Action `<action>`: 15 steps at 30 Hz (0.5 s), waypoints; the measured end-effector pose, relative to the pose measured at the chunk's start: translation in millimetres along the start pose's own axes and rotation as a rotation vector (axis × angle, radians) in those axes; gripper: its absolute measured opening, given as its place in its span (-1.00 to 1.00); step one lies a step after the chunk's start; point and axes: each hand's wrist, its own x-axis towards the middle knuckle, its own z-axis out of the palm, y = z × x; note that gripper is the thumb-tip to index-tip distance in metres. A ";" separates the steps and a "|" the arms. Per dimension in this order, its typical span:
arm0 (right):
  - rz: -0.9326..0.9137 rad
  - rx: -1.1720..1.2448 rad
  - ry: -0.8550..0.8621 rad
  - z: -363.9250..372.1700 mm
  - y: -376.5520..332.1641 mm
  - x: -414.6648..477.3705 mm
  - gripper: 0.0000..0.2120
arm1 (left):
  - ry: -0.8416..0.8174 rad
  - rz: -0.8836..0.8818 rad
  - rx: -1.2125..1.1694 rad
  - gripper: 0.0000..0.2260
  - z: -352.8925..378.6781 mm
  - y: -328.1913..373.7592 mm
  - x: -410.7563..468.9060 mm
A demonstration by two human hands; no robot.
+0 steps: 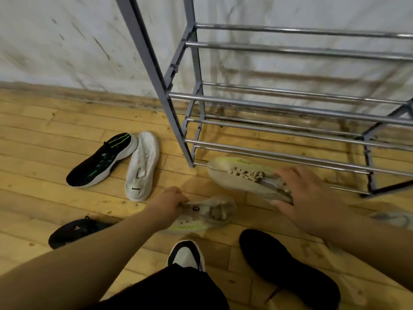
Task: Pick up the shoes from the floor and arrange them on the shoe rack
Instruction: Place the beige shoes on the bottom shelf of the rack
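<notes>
Two beige sneakers with yellow-green soles are in my hands just above the wooden floor. My left hand (169,203) pinches the heel of the nearer beige sneaker (207,214), which is tilted on its side. My right hand (306,198) grips the heel end of the farther beige sneaker (241,177), its toe pointing left by the rack's front leg. The metal shoe rack (290,108) stands against the wall at the right, its rails bare.
On the floor to the left lie a black sneaker with green stripes (102,161) and a white shoe sole-up (143,166). A dark shoe (76,231) lies under my left forearm. My own feet, one white-toed (186,255) and one black (288,267), stand near.
</notes>
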 end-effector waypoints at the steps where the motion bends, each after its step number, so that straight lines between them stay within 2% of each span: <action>1: 0.007 0.007 -0.015 -10.4 -2.2 -2.9 -0.34 | 0.013 0.025 0.004 -0.77 -16.5 7.8 -9.9; 5: 0.025 0.032 0.006 -66.6 -18.0 -26.4 -0.33 | 0.104 0.151 0.026 -0.83 -100.3 55.9 -55.8; 10: -0.033 0.036 0.118 -150.6 -31.3 -84.7 -0.32 | 0.093 0.352 0.207 -0.88 -203.1 128.3 -133.4; 15: -0.010 0.043 0.231 -223.6 -32.3 -147.0 -0.36 | 0.255 0.461 0.246 -0.90 -271.6 216.4 -201.4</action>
